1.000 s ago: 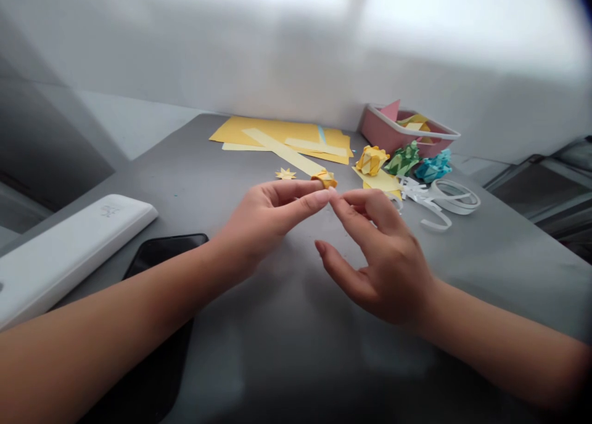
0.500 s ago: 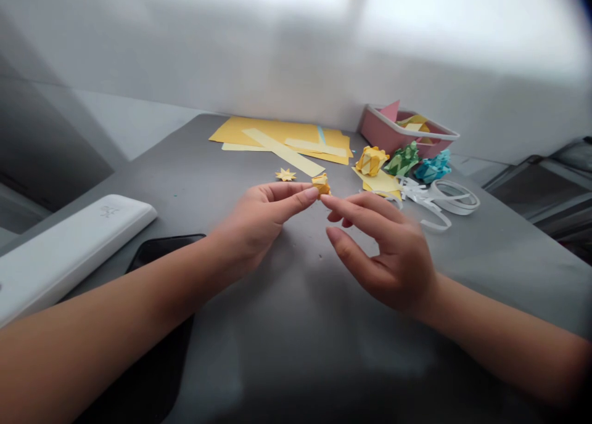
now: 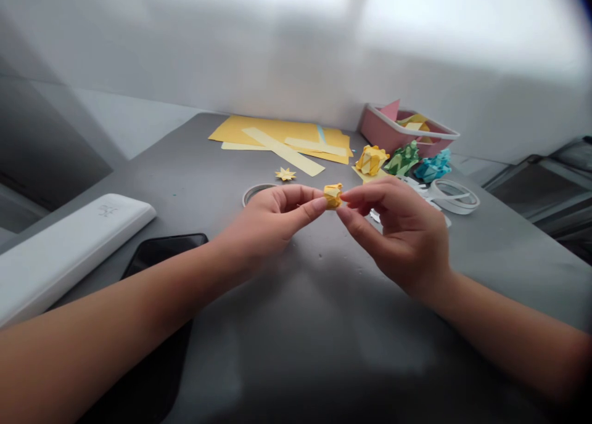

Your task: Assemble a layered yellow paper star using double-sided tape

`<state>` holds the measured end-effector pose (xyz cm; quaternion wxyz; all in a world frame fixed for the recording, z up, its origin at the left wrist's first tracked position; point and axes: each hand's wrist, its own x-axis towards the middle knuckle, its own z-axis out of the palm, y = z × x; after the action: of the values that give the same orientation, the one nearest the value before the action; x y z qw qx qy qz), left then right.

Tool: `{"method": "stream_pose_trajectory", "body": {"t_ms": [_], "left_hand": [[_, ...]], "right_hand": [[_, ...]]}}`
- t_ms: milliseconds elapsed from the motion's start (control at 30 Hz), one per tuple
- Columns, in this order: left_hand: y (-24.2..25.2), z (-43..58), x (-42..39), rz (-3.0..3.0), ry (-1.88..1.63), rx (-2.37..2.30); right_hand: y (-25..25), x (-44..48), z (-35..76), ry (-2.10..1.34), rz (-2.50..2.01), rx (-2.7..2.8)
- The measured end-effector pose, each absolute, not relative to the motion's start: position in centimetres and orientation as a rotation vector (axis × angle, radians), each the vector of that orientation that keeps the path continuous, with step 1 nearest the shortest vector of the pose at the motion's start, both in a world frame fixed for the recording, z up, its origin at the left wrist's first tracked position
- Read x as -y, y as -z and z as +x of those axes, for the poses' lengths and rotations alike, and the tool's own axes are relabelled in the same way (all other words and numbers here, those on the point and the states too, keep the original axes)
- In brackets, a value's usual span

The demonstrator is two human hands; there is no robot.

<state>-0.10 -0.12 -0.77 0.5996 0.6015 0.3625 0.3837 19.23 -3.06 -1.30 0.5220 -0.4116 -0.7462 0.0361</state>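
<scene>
A small yellow folded-paper piece (image 3: 332, 196) is held above the table between my two hands. My left hand (image 3: 277, 217) pinches its left side between thumb and fingers. On the other side, my right hand (image 3: 400, 233) has its thumb and index fingertip closed on the right edge. Just beyond lies a pale yellow paper star (image 3: 285, 174), flat on the table. Part of a tape roll (image 3: 252, 191) shows behind my left hand, which covers the remainder. A larger yellow folded-paper piece (image 3: 371, 160) stands past my right hand.
Yellow paper sheets (image 3: 282, 128) and cut strips lie at the back. Green (image 3: 404, 159) and blue (image 3: 433, 166) folded pieces sit near a pink basket (image 3: 388, 134). Another tape roll (image 3: 456, 197) is at right. A white power bank (image 3: 78, 245) and black phone (image 3: 157, 362) are at left.
My right hand has closed its thumb and index finger onto the yellow folded piece. My left hand shifted slightly right with it, and a tape roll behind that hand now shows.
</scene>
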Motion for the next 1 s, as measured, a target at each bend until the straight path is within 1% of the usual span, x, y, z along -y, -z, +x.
{"method": "stream_pose_trajectory", "body": {"t_ms": [100,167,367,633,1000], "left_hand": [[0.8,-0.1,0.0,1.408,-0.867,-0.799],[0.8,-0.1,0.0,1.383,-0.854,-0.704],[0.2,-0.1,0.2,1.324,-0.735,-0.461],[0.7,-0.2,-0.1,1.299,-0.625,-0.433],[0.3,-0.2,0.0,1.239,-0.629,-0.493]], "right_hand": [[1.0,3.3,19.2,-0.041,-0.968,1.789],[1.1,3.3,19.3,-0.091,-0.966,1.744],[1.5,3.6,19.6,-0.549,-0.778,1.644],[0.8,4.2,19.4,-0.988,-0.799,1.445],[1.0,3.7,19.7,-0.943,-0.871,1.448]]}}
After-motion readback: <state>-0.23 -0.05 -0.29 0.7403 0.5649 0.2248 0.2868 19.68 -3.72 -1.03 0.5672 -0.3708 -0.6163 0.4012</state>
